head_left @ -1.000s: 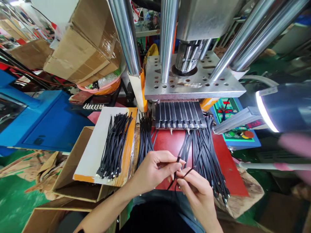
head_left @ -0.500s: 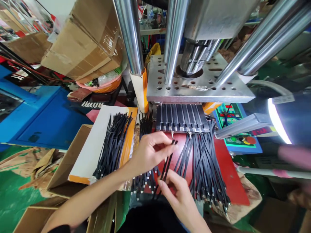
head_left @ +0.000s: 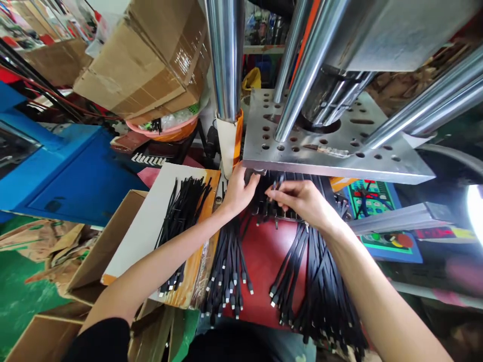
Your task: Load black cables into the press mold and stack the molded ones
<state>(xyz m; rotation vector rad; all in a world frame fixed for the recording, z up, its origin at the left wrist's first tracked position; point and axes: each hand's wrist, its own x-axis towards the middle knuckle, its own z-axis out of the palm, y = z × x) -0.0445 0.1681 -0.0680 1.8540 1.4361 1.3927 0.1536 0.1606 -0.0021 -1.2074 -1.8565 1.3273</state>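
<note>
Beneath the steel plate, my right hand [head_left: 298, 195] is closed in a pinch on a thin black cable at a dark slotted fixture [head_left: 289, 214]. My left hand [head_left: 241, 190] is at the fixture's left end, close under the plate, with fingers curled; what they grip, if anything, is hidden. Several flat black cables with metal plug ends [head_left: 230, 266] fan toward me below my left hand. A larger bunch of black cables [head_left: 320, 281] hangs from the fixture's right side over the red board [head_left: 260, 251].
The thick steel plate [head_left: 339, 168] and shiny posts [head_left: 226, 60] stand over my hands. At left, a bundle of black cables [head_left: 184, 206] lies on a white board [head_left: 139, 226]. Cardboard boxes [head_left: 105, 246] stand beside it. A button panel [head_left: 388, 241] is at right.
Both hands have moved forward from above the red board to the fixture under the plate. The two cables they held between them are now mostly out of sight. The view has shifted.
</note>
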